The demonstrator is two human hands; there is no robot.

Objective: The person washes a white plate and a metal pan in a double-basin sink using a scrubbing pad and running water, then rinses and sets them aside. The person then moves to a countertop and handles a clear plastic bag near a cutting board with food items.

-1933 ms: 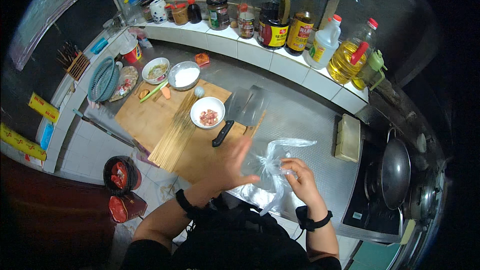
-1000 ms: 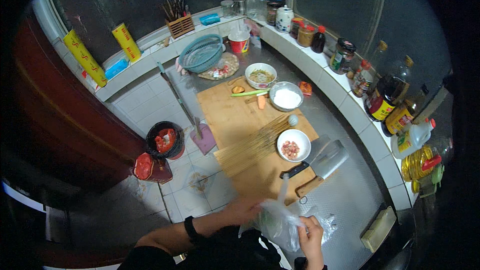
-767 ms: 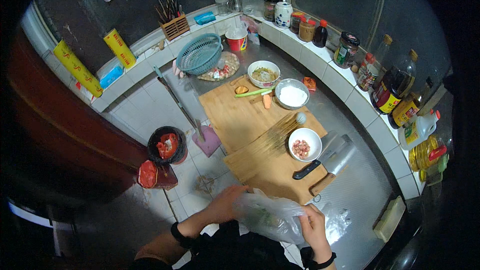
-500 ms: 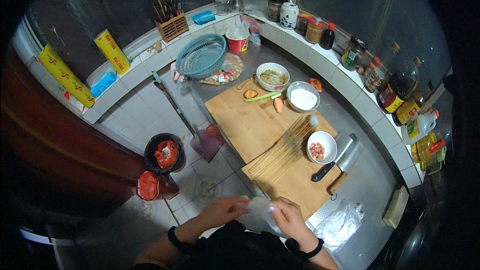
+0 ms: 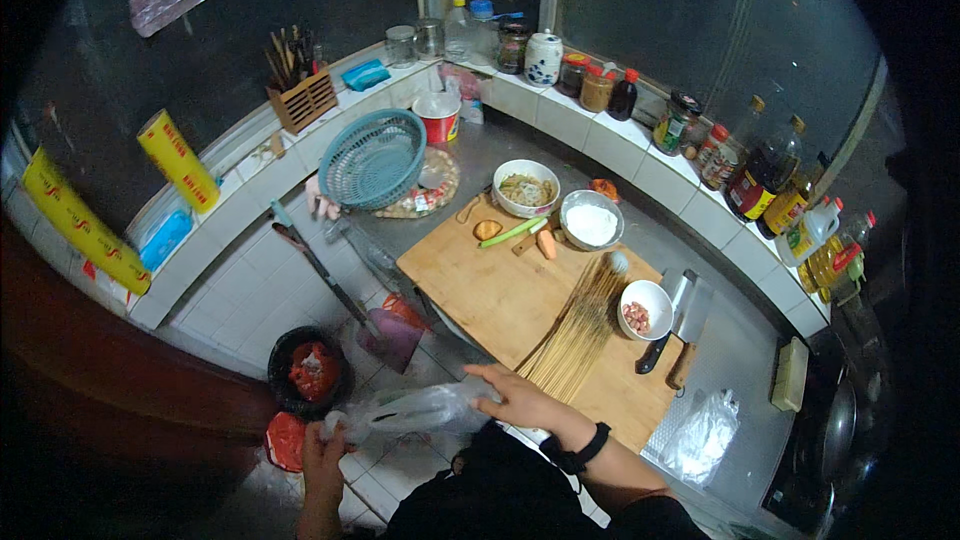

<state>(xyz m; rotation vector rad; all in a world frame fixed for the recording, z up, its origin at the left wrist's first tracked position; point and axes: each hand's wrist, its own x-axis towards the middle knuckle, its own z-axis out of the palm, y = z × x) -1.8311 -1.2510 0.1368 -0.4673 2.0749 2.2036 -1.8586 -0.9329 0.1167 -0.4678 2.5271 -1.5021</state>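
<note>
Left hand and right hand each closed on an end of a clear plastic bag, now carried off the bench toward the black bin on the floor, left of the cutting board.

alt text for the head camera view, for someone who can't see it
Seen from above, a person's left hand and right hand hold a crumpled clear plastic bag beside a kitchen counter, above a black waste bin with a red liner. The wooden cutting board holds bamboo skewers, bowls and two cleavers.
</note>
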